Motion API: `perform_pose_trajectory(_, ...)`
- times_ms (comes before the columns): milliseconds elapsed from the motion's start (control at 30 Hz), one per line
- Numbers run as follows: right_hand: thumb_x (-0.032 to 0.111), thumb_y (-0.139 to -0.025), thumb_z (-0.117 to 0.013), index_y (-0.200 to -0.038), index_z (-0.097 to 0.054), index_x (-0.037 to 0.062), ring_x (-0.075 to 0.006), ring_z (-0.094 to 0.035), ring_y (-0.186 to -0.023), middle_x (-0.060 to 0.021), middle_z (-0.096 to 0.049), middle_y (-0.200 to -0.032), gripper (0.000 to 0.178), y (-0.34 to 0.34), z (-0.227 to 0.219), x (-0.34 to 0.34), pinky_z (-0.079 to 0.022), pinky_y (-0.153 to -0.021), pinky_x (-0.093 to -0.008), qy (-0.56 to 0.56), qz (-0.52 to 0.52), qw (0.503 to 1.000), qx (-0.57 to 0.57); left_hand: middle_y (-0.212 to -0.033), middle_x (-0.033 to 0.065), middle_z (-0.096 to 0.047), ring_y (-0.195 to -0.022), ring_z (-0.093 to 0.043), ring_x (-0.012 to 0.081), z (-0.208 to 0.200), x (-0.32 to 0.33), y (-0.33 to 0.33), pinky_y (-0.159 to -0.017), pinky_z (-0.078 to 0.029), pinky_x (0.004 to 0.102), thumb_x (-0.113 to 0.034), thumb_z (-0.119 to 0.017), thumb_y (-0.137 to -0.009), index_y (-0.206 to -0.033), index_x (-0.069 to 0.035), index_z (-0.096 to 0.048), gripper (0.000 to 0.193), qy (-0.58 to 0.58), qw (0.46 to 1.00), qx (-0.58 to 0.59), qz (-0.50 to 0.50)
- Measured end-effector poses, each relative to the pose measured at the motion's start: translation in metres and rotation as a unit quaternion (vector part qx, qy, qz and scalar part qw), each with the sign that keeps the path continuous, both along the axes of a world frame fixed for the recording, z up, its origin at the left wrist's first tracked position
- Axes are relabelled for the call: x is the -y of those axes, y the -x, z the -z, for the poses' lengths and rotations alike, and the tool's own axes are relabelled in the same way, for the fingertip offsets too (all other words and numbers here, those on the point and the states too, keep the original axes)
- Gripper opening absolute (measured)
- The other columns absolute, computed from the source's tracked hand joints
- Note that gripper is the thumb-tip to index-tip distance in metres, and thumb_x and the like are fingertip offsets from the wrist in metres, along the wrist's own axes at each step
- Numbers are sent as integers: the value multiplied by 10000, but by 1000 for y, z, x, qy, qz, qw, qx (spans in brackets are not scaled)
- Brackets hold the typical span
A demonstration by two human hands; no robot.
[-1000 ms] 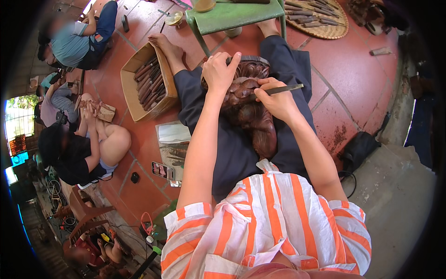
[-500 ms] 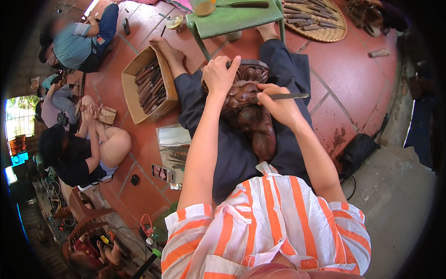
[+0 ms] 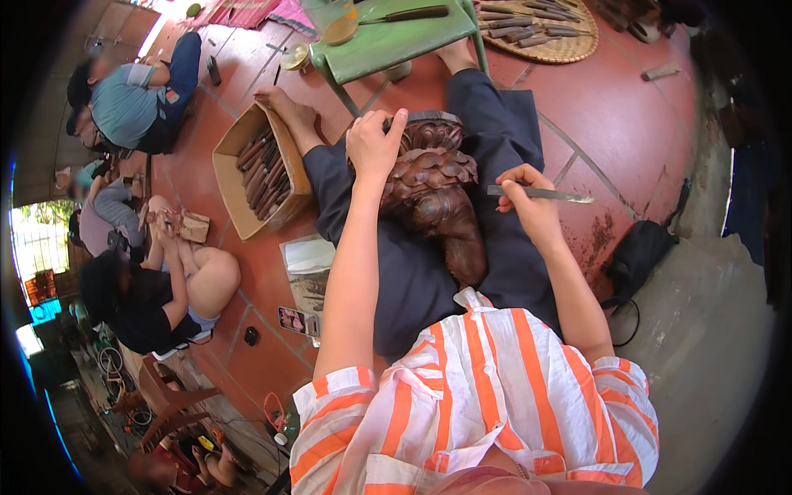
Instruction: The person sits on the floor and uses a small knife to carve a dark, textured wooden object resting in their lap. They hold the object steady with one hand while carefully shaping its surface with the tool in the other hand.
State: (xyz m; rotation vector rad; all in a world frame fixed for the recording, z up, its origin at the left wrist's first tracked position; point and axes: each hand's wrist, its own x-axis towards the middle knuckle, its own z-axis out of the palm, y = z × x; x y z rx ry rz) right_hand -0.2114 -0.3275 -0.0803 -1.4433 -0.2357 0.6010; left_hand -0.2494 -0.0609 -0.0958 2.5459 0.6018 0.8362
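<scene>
A dark brown wooden carving (image 3: 452, 216) lies between my thighs, with layered petal shapes and a smooth, rounded lower part. My left hand (image 3: 375, 148) is closed at its far left edge. A small dark bit shows between that thumb and forefinger; I cannot tell if it is a tool or part of the carving. To the right of the carving and apart from it, my right hand (image 3: 525, 200) grips a slim metal chisel (image 3: 565, 196) between thumb and fingers. One end points left toward the carving, and the pale end points right.
A green stool (image 3: 392, 51) ahead bears a knife-like tool and a cup. Left stands a cardboard box (image 3: 233, 198) of wooden-handled tools; a woven tray (image 3: 569, 51) at far right holds more. A phone (image 3: 299, 322) lies by my left arm. Several people sit at left.
My right hand has drawn the chisel off the carving, to the right and slightly nearer me. My left hand remains at the carving's edge. The whole view has shifted slightly.
</scene>
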Motion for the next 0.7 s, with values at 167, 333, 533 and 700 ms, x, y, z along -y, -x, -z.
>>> perform_pose_trajectory(167,41,-837,-614,-942,-610,-45,-117,-631,-765,-93,-633,-863,136,12,15,-6,-512,-698,-226,-18,-3,993,116,-1306,142,-438,-1255,-348,357,-14,5,23,-1026,-266,487,-438,-745,-674,-1285,-120,-482,737,52,984,-111,127)
perform_pose_trajectory(333,40,-841,-628,-968,-645,-43,-138,-645,-804,-107,-674,-878,153,24,13,-31,-504,-722,-237,-68,-12,995,66,-1469,229,-148,-1387,-60,399,-34,29,40,-1106,-53,537,-494,-823,-524,-1408,-123,-333,1077,4,963,-213,164)
perform_pose_trajectory(533,41,-823,-633,-950,-646,-13,-241,-643,-732,-131,-651,-838,139,27,5,-43,-499,-656,-294,65,-21,949,306,-1491,236,-91,-1392,-33,403,-37,39,39,-1084,-15,601,-478,-816,-519,-1358,-167,-432,973,-42,955,-233,178)
perform_pose_trajectory(700,44,-790,-653,-908,-650,32,-306,-620,-728,-129,-641,-814,118,31,15,-45,-496,-638,-360,72,36,889,452,-1417,85,-393,-1364,-265,277,-28,38,38,-1079,-74,626,-392,-750,-623,-1138,-82,-625,614,-79,950,-142,265)
